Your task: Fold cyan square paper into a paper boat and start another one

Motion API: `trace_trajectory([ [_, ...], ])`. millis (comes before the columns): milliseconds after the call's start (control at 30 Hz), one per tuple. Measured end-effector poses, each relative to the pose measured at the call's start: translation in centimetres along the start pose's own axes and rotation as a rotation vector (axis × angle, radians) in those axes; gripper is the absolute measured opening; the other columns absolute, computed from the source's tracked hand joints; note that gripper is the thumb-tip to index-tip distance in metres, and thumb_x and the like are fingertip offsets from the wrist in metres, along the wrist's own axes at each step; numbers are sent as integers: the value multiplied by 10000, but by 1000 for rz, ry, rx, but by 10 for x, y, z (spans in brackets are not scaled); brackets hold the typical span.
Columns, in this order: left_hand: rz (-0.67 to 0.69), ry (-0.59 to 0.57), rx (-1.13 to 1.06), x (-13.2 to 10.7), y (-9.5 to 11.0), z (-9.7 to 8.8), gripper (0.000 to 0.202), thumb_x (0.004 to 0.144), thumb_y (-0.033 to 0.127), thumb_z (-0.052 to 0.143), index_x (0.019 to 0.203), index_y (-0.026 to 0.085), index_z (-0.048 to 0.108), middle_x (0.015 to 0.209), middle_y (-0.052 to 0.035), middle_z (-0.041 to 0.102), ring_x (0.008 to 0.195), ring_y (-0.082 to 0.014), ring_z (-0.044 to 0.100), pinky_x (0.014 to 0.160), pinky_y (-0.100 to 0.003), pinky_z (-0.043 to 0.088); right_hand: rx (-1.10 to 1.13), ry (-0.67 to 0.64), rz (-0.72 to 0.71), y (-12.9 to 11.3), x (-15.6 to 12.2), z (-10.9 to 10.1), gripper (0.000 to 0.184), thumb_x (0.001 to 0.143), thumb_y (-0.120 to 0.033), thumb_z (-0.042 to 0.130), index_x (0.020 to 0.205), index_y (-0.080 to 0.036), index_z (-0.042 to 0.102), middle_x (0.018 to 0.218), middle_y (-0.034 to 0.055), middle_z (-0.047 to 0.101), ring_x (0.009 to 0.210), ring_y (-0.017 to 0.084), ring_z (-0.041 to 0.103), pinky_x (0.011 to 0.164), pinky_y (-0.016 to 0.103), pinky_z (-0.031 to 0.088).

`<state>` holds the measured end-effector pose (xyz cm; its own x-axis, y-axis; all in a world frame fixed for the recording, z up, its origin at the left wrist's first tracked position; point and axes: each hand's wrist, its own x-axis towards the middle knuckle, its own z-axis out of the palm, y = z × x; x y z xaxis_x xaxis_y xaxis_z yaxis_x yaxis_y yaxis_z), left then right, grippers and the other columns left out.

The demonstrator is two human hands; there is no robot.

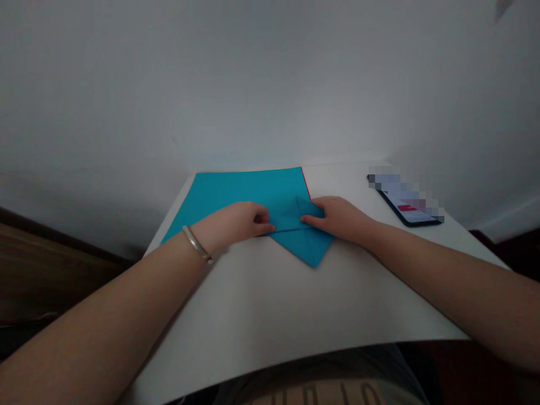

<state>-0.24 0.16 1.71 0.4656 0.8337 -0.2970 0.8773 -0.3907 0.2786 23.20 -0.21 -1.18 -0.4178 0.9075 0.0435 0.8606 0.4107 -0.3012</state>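
Observation:
A folded piece of blue paper (313,247) lies partly over a larger blue sheet (248,188), with one pointed corner hanging past the sheet's near edge. Creases and a triangular flap show on the folded paper. My left hand (247,221), with a silver bangle on its wrist, is closed at the paper's left end, thumb and curled fingers against it; its fingertips are partly hidden. My right hand (337,218) grips the right side, thumb on top and the other fingers along the far edge.
A phone (407,199) with its screen lit lies at the right of the white table (253,309). A thin red edge (306,183) shows along the large sheet's right side. The pale wall (270,84) stands right behind the table. Brown wooden furniture (63,259) is at the left.

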Motion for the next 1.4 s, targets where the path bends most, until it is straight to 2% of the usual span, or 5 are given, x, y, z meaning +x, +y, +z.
trace_trajectory([
  [500, 93, -109, -139, -4, 0, -8, 175, 736, 350, 568, 796, 190, 601, 647, 24, 519, 580, -121, 454, 504, -232, 303, -30, 12, -10, 5, -7, 1, 444, 849, -539, 503, 1028, -167, 667, 1067, 132, 690, 947, 284, 621, 791, 352, 431],
  [733, 229, 371, -27, -8, 23, -1, 256, 855, 250, 438, 1050, 179, 588, 1035, -72, 615, 926, -195, 578, 815, -311, 455, 5, 14, -17, 0, 3, -8, 406, 849, -516, 516, 1011, -179, 673, 1054, 118, 698, 926, 258, 626, 789, 332, 430],
  [833, 356, 482, 171, -10, 27, 12, 455, 912, 319, 450, 1328, 133, 441, 1379, -137, 470, 1301, -265, 391, 1093, -411, 286, 5, 21, -49, -7, 10, -10, 397, 863, -480, 503, 1051, -170, 667, 1054, 120, 700, 928, 256, 629, 778, 326, 427],
  [1033, 339, 300, 282, -5, 19, 33, 627, 966, 398, 328, 1487, 95, 154, 1563, -152, 130, 1447, -247, 113, 1166, -445, 119, -3, 60, -51, -15, 13, -10, 305, 881, -395, 471, 945, -168, 664, 963, 102, 705, 871, 225, 618, 732, 302, 404],
  [1400, 336, 289, 308, -6, 21, 33, 574, 978, 445, 277, 1485, 178, 236, 1560, -131, 165, 1439, -285, 141, 1149, -489, 131, 24, 156, 58, -15, 5, -15, 234, 827, -296, 539, 1028, -199, 611, 812, 25, 664, 692, 165, 575, 610, 272, 376],
])
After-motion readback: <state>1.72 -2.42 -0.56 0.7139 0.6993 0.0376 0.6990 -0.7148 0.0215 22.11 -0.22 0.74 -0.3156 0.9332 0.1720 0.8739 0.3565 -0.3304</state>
